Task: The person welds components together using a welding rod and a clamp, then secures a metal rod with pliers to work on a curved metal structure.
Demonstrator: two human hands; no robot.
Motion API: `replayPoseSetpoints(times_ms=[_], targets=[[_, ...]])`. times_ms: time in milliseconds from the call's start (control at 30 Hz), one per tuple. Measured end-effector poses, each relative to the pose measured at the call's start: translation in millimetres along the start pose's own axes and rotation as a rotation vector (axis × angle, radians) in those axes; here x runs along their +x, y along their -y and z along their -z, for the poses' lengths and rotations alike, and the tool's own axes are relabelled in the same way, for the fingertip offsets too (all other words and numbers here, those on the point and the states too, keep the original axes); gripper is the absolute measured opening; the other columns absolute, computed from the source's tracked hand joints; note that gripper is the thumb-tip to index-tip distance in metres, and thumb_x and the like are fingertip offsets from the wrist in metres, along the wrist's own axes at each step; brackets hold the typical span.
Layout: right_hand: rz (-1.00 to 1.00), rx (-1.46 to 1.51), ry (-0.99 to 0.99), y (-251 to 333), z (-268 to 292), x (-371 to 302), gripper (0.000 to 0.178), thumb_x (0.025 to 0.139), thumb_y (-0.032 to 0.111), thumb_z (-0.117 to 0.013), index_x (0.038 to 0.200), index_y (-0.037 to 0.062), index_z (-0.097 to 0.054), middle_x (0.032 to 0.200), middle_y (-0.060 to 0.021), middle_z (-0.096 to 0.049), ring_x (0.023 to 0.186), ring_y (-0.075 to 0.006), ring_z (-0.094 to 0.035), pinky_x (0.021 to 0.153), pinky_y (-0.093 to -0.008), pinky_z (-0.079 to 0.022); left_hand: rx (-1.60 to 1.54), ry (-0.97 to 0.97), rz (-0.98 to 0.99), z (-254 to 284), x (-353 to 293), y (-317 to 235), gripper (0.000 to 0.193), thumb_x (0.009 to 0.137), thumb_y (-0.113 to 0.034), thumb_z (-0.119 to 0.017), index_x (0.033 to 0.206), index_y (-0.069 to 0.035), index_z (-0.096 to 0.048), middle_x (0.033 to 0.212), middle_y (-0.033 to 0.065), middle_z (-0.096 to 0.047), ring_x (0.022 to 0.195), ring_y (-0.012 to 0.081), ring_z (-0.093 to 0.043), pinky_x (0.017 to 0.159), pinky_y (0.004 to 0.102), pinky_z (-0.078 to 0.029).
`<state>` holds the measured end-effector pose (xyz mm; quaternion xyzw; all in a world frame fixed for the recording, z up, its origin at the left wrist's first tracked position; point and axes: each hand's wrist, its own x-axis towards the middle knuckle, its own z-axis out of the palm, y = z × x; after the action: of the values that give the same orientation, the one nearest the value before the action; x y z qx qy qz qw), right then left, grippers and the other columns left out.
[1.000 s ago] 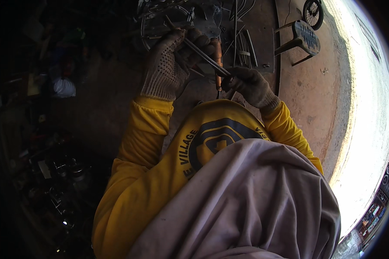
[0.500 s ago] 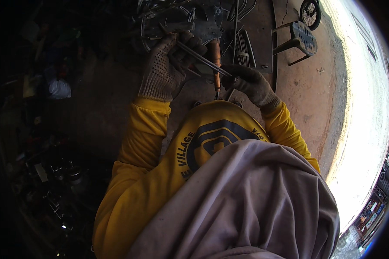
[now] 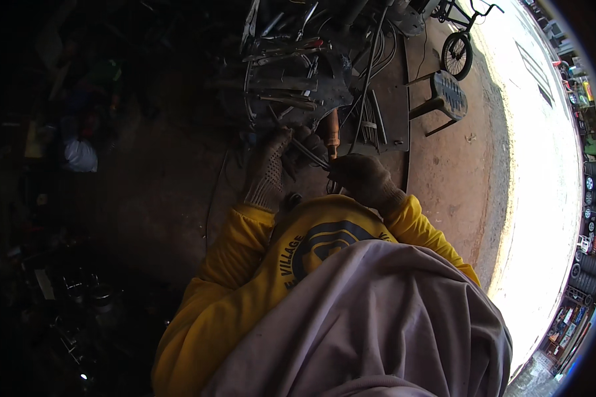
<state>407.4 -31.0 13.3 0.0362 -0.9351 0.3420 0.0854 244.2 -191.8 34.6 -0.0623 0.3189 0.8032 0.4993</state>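
Both my hands wear knitted work gloves, with yellow sleeves behind them. My left hand (image 3: 266, 167) is closed round thin grey metal rods (image 3: 309, 153), which slant down to the right. At their lower right end, my right hand (image 3: 365, 178) closes its fingers on the same rods; its fingertips are partly hidden. Just beyond the rods, between my hands, an orange-brown cylindrical tool or post (image 3: 332, 129) stands near the bench edge. I cannot make out its exact kind.
A dark workbench (image 3: 288, 85) ahead bears pliers (image 3: 278, 56) and several other hand tools. A bundle of rods (image 3: 375, 119) lies to its right. Farther right are a plastic stool (image 3: 449, 96) and a bicycle (image 3: 457, 54). A cable (image 3: 213, 192) lies on the floor at left.
The view has tipped up, so more of the bench and its tools shows. My hands have come closer together and nearer my body, still on the rods.
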Motion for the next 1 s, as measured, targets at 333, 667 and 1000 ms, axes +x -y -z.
replayPoseSetpoints(times_ms=[333,667,1000], targets=[[-0.229,0.202,-0.122,21,-46,10,0.023,0.085,0.003,-0.066,0.108,0.0014,-0.067,0.092,-0.0103,-0.068,0.083,-0.0225,-0.069,0.073,-0.0325,-0.057,0.627,0.049,-0.171,71,1,-19,0.026,0.099,-0.010,-0.059,0.123,0.000,-0.062,0.112,0.0077,-0.068,0.104,0.0162,-0.065,0.090,0.0331,-0.056],[-0.515,0.573,-0.465,30,-61,50,0.018,0.097,0.007,-0.059,0.111,-0.0023,-0.066,0.095,-0.0079,-0.070,0.086,-0.0156,-0.067,0.073,-0.0300,-0.055,-0.016,0.046,-0.286,59,-3,-38,0.018,0.094,-0.008,-0.056,0.110,-0.002,-0.061,0.101,0.0061,-0.066,0.096,0.0173,-0.066,0.080,0.0339,-0.056],[0.078,0.028,0.021,17,-12,70,0.026,0.085,0.005,-0.062,0.109,0.0020,-0.071,0.107,-0.0124,-0.070,0.094,-0.0288,-0.069,0.084,-0.0356,-0.057,1.804,0.307,-1.054,55,-30,-94,0.025,0.094,-0.020,-0.068,0.116,-0.008,-0.069,0.104,0.0138,-0.068,0.089,0.0281,-0.069,0.077,0.0396,-0.054]])
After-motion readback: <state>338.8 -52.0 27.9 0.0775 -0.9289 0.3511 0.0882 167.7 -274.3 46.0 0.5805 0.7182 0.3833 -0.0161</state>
